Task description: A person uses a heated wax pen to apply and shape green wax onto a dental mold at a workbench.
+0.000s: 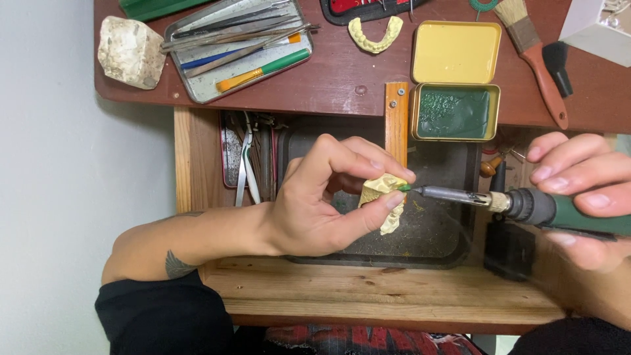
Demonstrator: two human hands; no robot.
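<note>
The left hand (315, 204) pinches a pale yellow dental cast (383, 197) between thumb and curled fingers, holding it in the air above the dark tray (434, 236) set in the open wooden drawer (368, 283). The cast looks like chalky, matte plaster: stiff, fairly light, probably brittle at its thin ridges, so the thicker base under the thumb seems the safer place to grip it. A small dab of green sits on its upper edge, where the tool tip meets it.

The right hand (585, 197) is wrapped around the green handle of a waxing tool (499, 200), whose slim metal shaft tapers to a point touching the cast. The handle looks rigid and smooth; a grip far back on it, as here, leaves the point free to see.

Just beyond, on the reddish-brown tabletop (342, 82), an open yellow tin (455, 112) holds dark green wax with a rough, scraped surface, its lid flipped up behind. Near it lie a second yellow arch-shaped cast (375, 34), a red-handled brush (536, 59), a metal tray of instruments (236, 49) and a rough whitish plaster block (131, 51). Pliers (246, 164) rest in the drawer's left compartment.
</note>
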